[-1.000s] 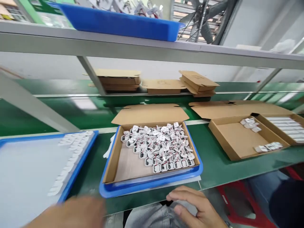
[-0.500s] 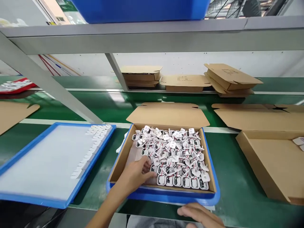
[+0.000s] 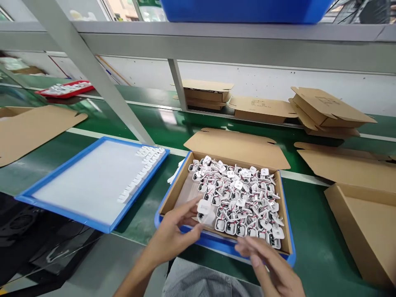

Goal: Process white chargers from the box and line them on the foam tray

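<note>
My left hand (image 3: pixel 176 233) pinches a small white plastic housing (image 3: pixel 204 207) between thumb and fingers, just above the left front of the cardboard box (image 3: pixel 168 202). Inside that box sit several rows of similar white housings (image 3: pixel 238 185), with dark parts and red wires showing and lids lying loose at angles. A bare strip of box floor shows on the left side. My right hand (image 3: pixel 269 262) hovers over the box's front edge, fingers slightly bent and thumb apart, with nothing visible in it. A blue tray (image 3: pixel 222 245) lies under the box.
To the left, a blue-framed white tray (image 3: pixel 80 177) carries a column of small white pieces (image 3: pixel 144 171). Another open carton (image 3: pixel 365 231) stands at right. Folded boxes (image 3: pixel 262 108) rest behind, below a grey shelf beam (image 3: pixel 216 49). A slanted post (image 3: pixel 102 82) rises at left.
My left hand has lifted a white housing from the front left of the rows. My right hand has come up to the box's front edge. The view has turned left.
</note>
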### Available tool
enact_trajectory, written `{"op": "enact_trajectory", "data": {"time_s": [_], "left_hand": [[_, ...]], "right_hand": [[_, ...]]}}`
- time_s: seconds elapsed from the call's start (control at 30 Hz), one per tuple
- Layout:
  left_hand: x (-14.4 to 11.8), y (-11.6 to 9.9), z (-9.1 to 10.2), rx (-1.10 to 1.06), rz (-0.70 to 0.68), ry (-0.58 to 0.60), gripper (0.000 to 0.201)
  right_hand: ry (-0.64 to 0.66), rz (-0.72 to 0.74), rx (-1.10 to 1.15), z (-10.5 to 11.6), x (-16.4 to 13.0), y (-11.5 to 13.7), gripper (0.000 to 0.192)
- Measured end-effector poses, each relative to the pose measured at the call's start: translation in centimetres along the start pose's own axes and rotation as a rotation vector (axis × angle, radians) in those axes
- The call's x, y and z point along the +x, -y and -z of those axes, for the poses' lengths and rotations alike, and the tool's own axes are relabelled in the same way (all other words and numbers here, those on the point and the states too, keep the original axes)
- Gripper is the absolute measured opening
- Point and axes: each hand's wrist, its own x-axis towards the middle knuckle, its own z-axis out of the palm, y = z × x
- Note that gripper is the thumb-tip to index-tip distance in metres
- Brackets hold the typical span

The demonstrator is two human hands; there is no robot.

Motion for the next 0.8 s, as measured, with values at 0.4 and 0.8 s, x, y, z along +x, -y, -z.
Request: {"op": "enact_trajectory", "data": {"time_s": [0.4, 0.8], "left_hand": [[-0.7, 1.5, -1.1, -0.085, -0.299, 0.044, 0.033], [1.6, 2.6, 0.6, -0.291, -0.279, 0.023, 0.019]], "right_hand": [[-0.014, 0.074, 0.235, -6.9, 4.3, 0.1, 0.033], [0.023, 0.358, -0.083, -7.5, 5.8, 1.6, 0.042]]}}
